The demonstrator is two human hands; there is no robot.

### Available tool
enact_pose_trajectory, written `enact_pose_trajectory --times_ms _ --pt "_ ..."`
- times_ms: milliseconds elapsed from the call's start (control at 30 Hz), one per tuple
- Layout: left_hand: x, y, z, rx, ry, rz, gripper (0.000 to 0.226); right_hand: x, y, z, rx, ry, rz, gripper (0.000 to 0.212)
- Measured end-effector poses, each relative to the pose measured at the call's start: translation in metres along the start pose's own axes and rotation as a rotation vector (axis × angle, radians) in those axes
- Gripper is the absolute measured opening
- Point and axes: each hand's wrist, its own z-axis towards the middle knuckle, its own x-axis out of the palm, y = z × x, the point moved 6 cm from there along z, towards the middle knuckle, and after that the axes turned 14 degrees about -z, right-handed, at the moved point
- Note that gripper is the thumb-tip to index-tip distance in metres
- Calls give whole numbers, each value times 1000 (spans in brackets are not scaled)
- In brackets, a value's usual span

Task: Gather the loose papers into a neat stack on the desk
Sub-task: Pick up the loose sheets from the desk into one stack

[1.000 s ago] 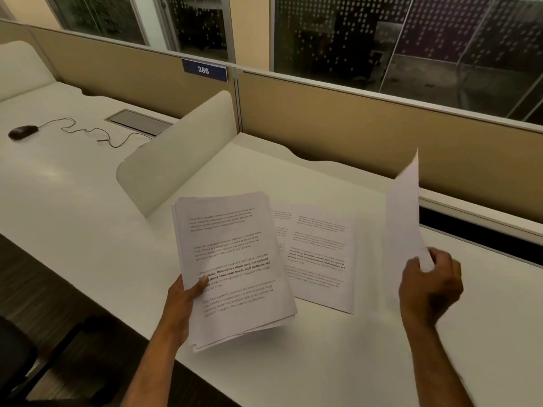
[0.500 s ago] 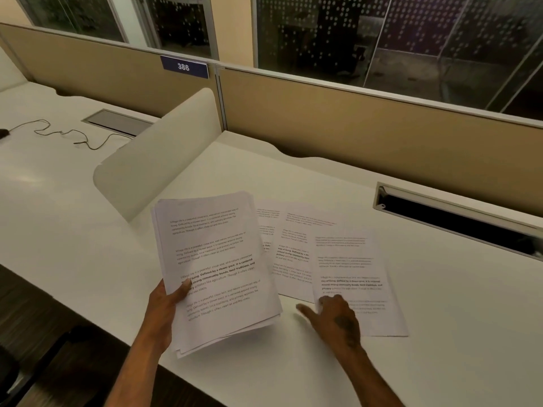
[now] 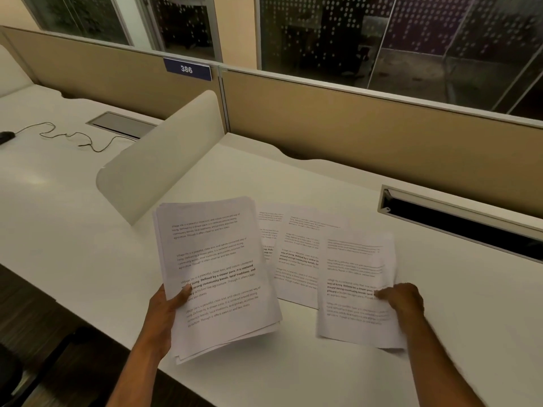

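A stack (image 3: 217,274) of printed sheets is clamped in the left hand (image 3: 164,309), thumb on top, its long axis leaning up and slightly left — text upright to the viewer. One sheet (image 3: 357,286) is pinched at its right edge by the right hand (image 3: 402,298), long axis running away from the wrist. Between the hands, two more sheets (image 3: 296,259) are seen overlapping on the desk (image 3: 293,371), partly covered.

white desk (image 3: 338,177): loose printed sheets (image 3: 302,259) overlapping; cable slot (image 3: 458,218) near partition.
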Motion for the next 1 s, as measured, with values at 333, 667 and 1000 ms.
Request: enact_pose_trajectory --times_ms 333,667,1000 --pt "-14 -12 4 9 -38 -7 37 43 71 -14 -183 42 378 47" --pt "-22 -19 10 2 -42 -18 34 89 111 -42 -41 -90 -133 71" --pt "-21 -18 17 -18 -32 -18 38 43 121 -36 -344 -41 294 39"
